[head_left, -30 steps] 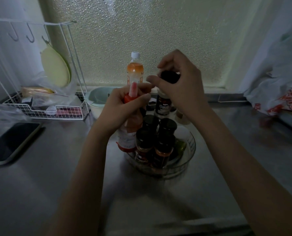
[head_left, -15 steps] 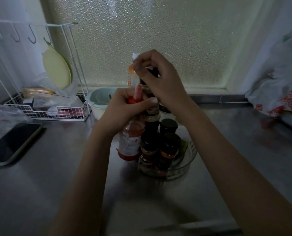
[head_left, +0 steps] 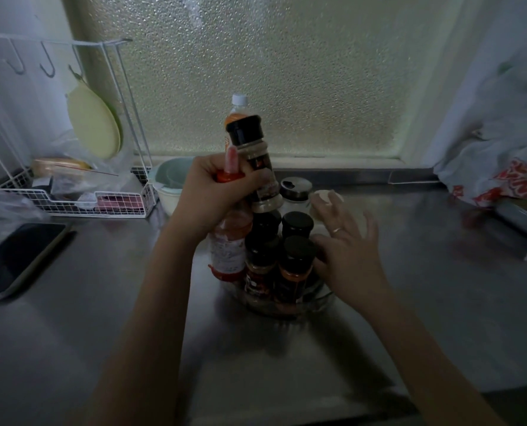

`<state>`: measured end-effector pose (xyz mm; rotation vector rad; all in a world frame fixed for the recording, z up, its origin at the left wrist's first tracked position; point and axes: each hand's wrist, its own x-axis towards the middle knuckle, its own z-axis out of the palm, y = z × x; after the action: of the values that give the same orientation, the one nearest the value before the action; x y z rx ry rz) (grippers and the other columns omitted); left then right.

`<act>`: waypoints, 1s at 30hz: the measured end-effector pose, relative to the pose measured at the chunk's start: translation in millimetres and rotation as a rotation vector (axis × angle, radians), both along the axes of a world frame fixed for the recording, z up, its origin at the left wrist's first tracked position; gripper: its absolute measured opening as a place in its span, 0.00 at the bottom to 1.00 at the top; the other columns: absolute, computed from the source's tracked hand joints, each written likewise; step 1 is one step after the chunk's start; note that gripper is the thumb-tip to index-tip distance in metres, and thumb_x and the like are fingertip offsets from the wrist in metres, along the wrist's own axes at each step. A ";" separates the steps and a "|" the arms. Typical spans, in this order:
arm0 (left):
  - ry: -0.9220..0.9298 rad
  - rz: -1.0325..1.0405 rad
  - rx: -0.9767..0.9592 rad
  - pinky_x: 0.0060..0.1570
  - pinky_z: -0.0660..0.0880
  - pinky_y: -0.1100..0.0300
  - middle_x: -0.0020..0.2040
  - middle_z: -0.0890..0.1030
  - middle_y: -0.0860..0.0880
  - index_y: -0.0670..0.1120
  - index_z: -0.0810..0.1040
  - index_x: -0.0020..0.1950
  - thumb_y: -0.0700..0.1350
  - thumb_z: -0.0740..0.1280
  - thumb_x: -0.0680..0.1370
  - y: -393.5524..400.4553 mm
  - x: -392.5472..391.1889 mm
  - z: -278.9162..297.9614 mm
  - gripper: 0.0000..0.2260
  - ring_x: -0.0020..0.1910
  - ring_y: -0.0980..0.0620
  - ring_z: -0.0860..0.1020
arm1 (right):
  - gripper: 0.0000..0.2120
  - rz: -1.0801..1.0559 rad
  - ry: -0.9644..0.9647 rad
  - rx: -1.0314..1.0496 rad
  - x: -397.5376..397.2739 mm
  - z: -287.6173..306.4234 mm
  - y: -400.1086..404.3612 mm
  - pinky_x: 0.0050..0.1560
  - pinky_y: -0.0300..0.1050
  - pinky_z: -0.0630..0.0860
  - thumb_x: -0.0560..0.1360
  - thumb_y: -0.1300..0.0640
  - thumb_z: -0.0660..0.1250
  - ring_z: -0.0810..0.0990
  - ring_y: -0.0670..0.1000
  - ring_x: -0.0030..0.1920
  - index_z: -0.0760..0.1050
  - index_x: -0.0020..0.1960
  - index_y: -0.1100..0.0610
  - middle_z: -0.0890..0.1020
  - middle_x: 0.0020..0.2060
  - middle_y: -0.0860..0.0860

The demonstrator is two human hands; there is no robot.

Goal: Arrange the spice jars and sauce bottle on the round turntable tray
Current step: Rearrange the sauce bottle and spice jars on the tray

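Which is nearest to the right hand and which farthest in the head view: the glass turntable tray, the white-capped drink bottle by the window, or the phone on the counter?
From the right hand:
1. Turntable tray, directly under the fingers.
2. White-capped drink bottle, back by the window, behind the jars.
3. Phone, far left on the counter.

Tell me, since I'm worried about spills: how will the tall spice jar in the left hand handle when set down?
The tall spice jar is narrow and tall, so probably tippy. It looks partly full, likely light. The left hand also grips the sauce bottle, so the hold may be loose.
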<state>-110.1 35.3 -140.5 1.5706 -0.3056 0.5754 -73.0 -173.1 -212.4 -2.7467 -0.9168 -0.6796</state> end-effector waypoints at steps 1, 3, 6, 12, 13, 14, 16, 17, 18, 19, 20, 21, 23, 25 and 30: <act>0.003 0.000 -0.005 0.38 0.78 0.66 0.31 0.84 0.55 0.39 0.79 0.36 0.33 0.70 0.71 0.2 -0.2 -0.3 0.05 0.33 0.59 0.82 | 0.05 -0.002 -0.015 -0.043 1.2 -1.7 1.4 0.66 0.74 0.45 0.67 0.52 0.72 0.49 0.53 0.77 0.81 0.42 0.50 0.59 0.76 0.50; 0.004 0.000 -0.009 0.39 0.78 0.65 0.31 0.84 0.55 0.41 0.79 0.34 0.34 0.70 0.71 1.1 0.4 -0.3 0.06 0.34 0.58 0.82 | 0.12 -0.025 -0.005 -0.142 4.4 -1.3 3.8 0.64 0.74 0.32 0.67 0.48 0.70 0.36 0.50 0.76 0.81 0.49 0.48 0.48 0.76 0.46; 0.000 -0.014 -0.008 0.39 0.78 0.65 0.31 0.84 0.55 0.48 0.81 0.30 0.35 0.71 0.70 2.3 1.3 0.7 0.12 0.33 0.58 0.82 | 0.22 -0.065 0.029 -0.266 5.3 4.3 7.9 0.61 0.72 0.26 0.67 0.46 0.70 0.27 0.51 0.73 0.76 0.60 0.47 0.37 0.73 0.43; -0.010 0.004 -0.009 0.40 0.78 0.65 0.32 0.84 0.55 0.43 0.80 0.34 0.35 0.72 0.70 2.9 2.5 -2.8 0.06 0.34 0.58 0.82 | 0.17 -0.100 -0.118 0.001 -0.1 5.1 3.3 0.68 0.70 0.41 0.63 0.47 0.71 0.56 0.51 0.73 0.79 0.51 0.49 0.70 0.71 0.51; -0.011 0.005 -0.014 0.40 0.78 0.65 0.32 0.84 0.55 0.42 0.80 0.34 0.35 0.72 0.70 3.7 2.6 -2.9 0.05 0.34 0.58 0.82 | 0.17 -0.146 -0.131 0.079 -0.9 3.9 -0.1 0.69 0.65 0.46 0.64 0.46 0.71 0.60 0.52 0.68 0.79 0.51 0.49 0.75 0.66 0.52; -0.011 0.005 -0.016 0.40 0.78 0.64 0.32 0.84 0.54 0.42 0.80 0.34 0.36 0.72 0.69 4.4 2.5 -2.8 0.04 0.35 0.57 0.82 | 0.17 -0.190 -0.133 0.169 -2.4 3.5 -2.3 0.66 0.60 0.53 0.64 0.45 0.71 0.63 0.52 0.61 0.79 0.52 0.48 0.78 0.59 0.52; -0.009 0.005 -0.008 0.40 0.78 0.64 0.32 0.84 0.54 0.41 0.80 0.34 0.37 0.72 0.69 4.9 2.4 -2.6 0.04 0.35 0.57 0.82 | 0.16 -0.233 -0.092 0.361 -5.6 2.9 -3.5 0.57 0.53 0.63 0.65 0.46 0.71 0.68 0.51 0.52 0.80 0.52 0.48 0.79 0.48 0.51; -0.007 0.008 -0.002 0.40 0.78 0.65 0.32 0.84 0.54 0.42 0.79 0.34 0.36 0.72 0.69 4.7 2.2 -2.7 0.05 0.34 0.57 0.81 | 0.15 -0.217 -0.043 0.467 -7.8 3.0 -2.9 0.53 0.51 0.68 0.66 0.47 0.73 0.72 0.52 0.49 0.80 0.51 0.49 0.78 0.45 0.49; -0.007 0.014 0.001 0.39 0.77 0.65 0.31 0.83 0.55 0.42 0.79 0.34 0.35 0.72 0.70 4.1 2.0 -2.4 0.06 0.33 0.58 0.81 | 0.14 -0.178 0.028 0.577 -9.5 2.4 -2.3 0.49 0.49 0.72 0.66 0.49 0.74 0.76 0.51 0.46 0.80 0.50 0.50 0.77 0.42 0.48; -0.005 0.017 -0.002 0.38 0.77 0.66 0.30 0.83 0.55 0.42 0.79 0.33 0.35 0.72 0.70 3.6 1.5 -2.4 0.06 0.33 0.59 0.81 | 0.13 -0.141 0.116 0.679 -11.1 1.3 -1.5 0.45 0.42 0.75 0.67 0.51 0.75 0.78 0.50 0.43 0.79 0.50 0.51 0.77 0.39 0.45; -0.004 0.013 -0.009 0.38 0.77 0.66 0.30 0.83 0.55 0.42 0.79 0.34 0.37 0.72 0.69 2.8 0.9 -2.2 0.05 0.33 0.59 0.81 | 0.12 -0.122 0.202 0.758 -12.5 -0.4 -0.9 0.41 0.33 0.74 0.68 0.53 0.74 0.79 0.47 0.40 0.79 0.50 0.53 0.77 0.37 0.43; 0.000 0.008 -0.018 0.38 0.78 0.66 0.31 0.83 0.55 0.42 0.79 0.34 0.38 0.72 0.68 2.3 0.3 -1.5 0.04 0.33 0.58 0.81 | 0.12 -0.126 0.264 0.796 -13.7 -2.1 -0.8 0.37 0.28 0.73 0.69 0.53 0.74 0.79 0.45 0.39 0.78 0.51 0.54 0.77 0.36 0.42; -0.002 0.003 -0.026 0.38 0.78 0.66 0.31 0.84 0.55 0.41 0.79 0.35 0.37 0.72 0.69 2.0 0.1 -1.1 0.04 0.34 0.58 0.82 | 0.11 -0.150 0.317 0.763 -18.1 -4.3 -3.9 0.35 0.28 0.72 0.69 0.53 0.74 0.79 0.41 0.38 0.76 0.49 0.54 0.77 0.36 0.40; -0.008 -0.001 -0.019 0.38 0.78 0.66 0.31 0.84 0.55 0.43 0.80 0.34 0.35 0.71 0.70 2.0 0.6 -1.7 0.05 0.34 0.58 0.82 | 0.11 -0.163 0.332 0.684 -23.7 -3.7 -8.9 0.39 0.35 0.74 0.68 0.53 0.74 0.79 0.42 0.39 0.75 0.47 0.53 0.78 0.36 0.41; -0.024 -0.007 -0.009 0.39 0.78 0.65 0.32 0.84 0.55 0.47 0.81 0.33 0.37 0.72 0.70 5.4 2.3 -3.5 0.07 0.34 0.58 0.82 | 0.19 -0.190 0.469 0.522 -27.4 5.5 -16.6 0.54 0.57 0.74 0.66 0.50 0.71 0.78 0.54 0.50 0.73 0.55 0.53 0.79 0.47 0.49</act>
<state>-107.8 40.7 -144.0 1.5541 -0.3255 0.5895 -100.4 -189.7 -206.9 -2.3677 -0.3198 -0.2270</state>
